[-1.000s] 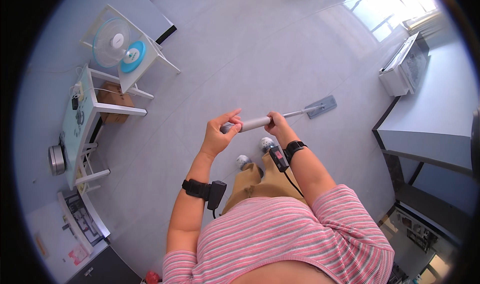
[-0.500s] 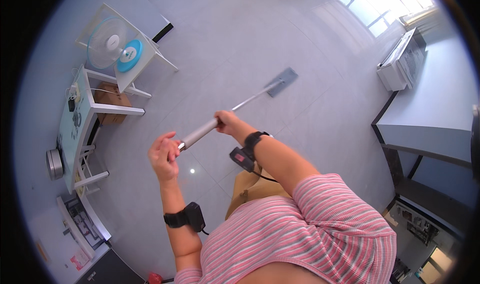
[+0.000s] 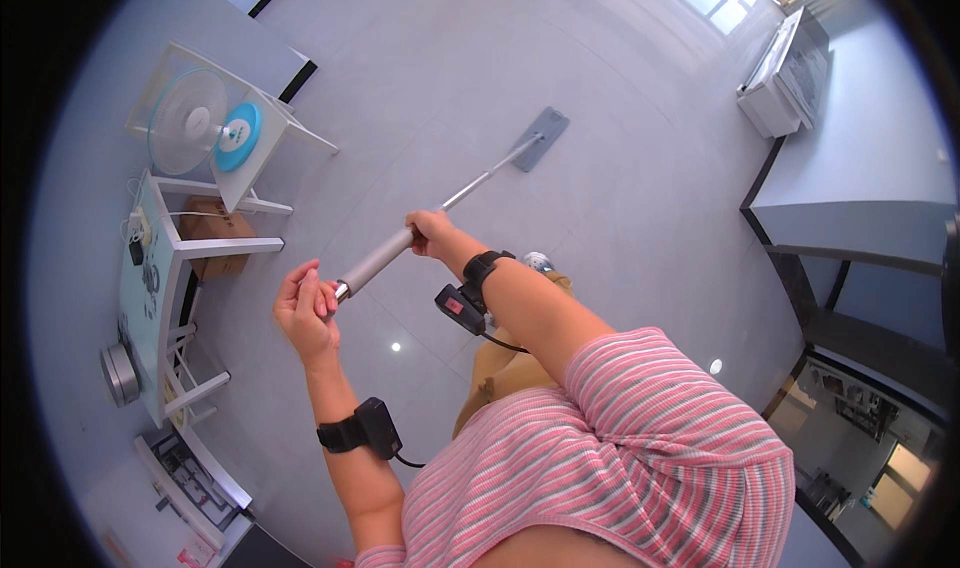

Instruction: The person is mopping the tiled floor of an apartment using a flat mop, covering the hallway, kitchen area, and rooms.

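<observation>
A flat mop slants across the middle of the view, its grey rectangular head (image 3: 541, 140) lying on the floor ahead of me. The thin metal pole (image 3: 482, 184) runs back from it into a thick grey grip (image 3: 376, 263). My right hand (image 3: 430, 233) is wrapped round the handle at the far end of that grip. At the handle's near metal tip is my left hand (image 3: 308, 310), its thumb and some fingers curled about the end while others stick out more loosely.
A fan with a blue base (image 3: 237, 138) sits on a white chair at the left. Beside it stands a glass-topped table (image 3: 140, 298) with a cardboard box (image 3: 215, 236) underneath. A white boxy object (image 3: 785, 78) rests on the ledge at the right. My shoe (image 3: 538, 262) shows below the pole.
The whole view has turned slightly. The mop head and both hands now appear further left, the mop head also higher. Both hands keep their hold, and my shoe has come into sight.
</observation>
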